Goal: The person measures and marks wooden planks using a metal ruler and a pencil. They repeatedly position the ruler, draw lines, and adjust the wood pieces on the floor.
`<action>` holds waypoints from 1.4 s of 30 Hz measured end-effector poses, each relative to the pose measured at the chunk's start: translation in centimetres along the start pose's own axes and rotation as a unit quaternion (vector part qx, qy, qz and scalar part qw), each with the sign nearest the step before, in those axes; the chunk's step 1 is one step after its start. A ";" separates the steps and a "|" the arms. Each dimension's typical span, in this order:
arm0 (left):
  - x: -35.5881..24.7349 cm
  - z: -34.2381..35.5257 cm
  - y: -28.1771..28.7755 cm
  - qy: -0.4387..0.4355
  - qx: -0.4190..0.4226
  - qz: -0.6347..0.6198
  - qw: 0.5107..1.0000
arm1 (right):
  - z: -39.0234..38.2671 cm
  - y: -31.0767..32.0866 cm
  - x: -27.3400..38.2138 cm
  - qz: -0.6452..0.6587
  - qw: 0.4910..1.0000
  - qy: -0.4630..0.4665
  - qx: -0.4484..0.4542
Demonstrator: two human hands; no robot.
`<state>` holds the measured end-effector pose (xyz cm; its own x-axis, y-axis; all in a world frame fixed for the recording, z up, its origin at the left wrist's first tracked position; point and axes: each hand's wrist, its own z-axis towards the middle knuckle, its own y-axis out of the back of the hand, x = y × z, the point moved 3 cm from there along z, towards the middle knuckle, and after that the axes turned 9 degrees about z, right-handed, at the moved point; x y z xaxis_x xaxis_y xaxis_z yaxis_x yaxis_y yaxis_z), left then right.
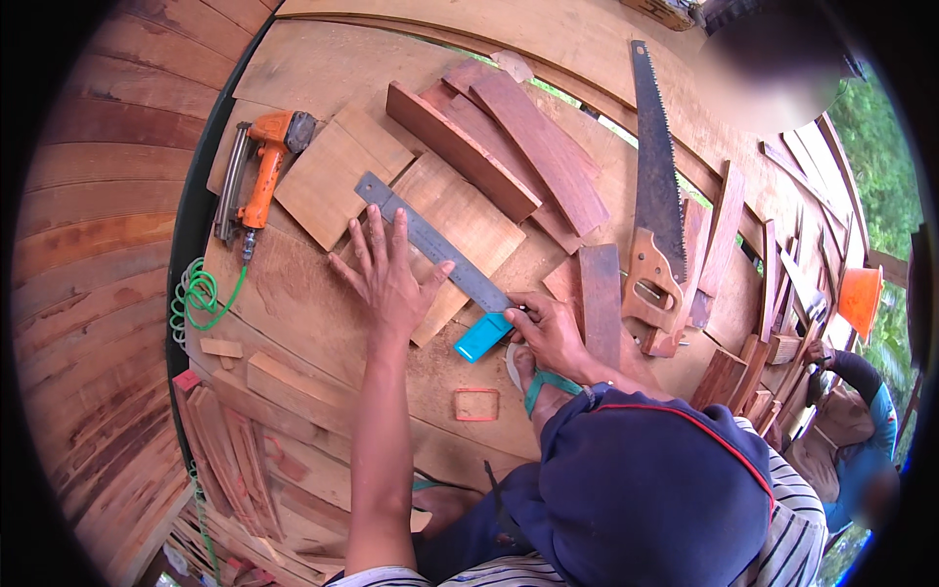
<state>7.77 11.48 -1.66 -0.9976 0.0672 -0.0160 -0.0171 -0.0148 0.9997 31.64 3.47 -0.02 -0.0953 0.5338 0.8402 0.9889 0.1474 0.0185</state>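
Note:
My left hand (389, 274) rests with fingers spread across the steel blade of a try square (424, 237) and the pale board (480, 235) beneath it. Another square board (337, 171) lies to the left. My right hand (546, 331) grips the square where its blade meets the turquoise handle (479, 338). Just behind that hand is a foot in a green sandal (543, 386). A small red rectangular band (475, 404) lies below the square on the plywood surface (284, 303).
An orange nail gun (262, 181) with a green coiled hose is left. Reddish planks (538, 157) lie behind, a handsaw (653, 274) to the right. Offcuts (303, 386) lie lower left. Navy cloth (650, 499) fills the lower right. Another person (856, 430) works at far right, near an orange bucket (858, 298).

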 end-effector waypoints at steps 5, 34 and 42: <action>-0.2 0.4 0.8 0.002 0.002 -0.017 1.000 | -0.1 0.3 -0.4 -0.014 0.999 0.034 -0.014; -0.4 0.5 1.0 0.001 0.000 0.027 1.000 | -0.4 0.5 0.6 -0.129 0.986 0.103 -0.009; -0.6 0.6 0.9 0.005 0.010 0.031 0.999 | -0.4 0.4 0.1 -0.124 0.981 0.138 -0.053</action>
<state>8.37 12.06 -0.71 -0.9973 0.0577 0.0451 0.0452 0.0005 0.9990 32.07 3.23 0.25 -0.3148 0.2437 0.9173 0.9468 0.1493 0.2853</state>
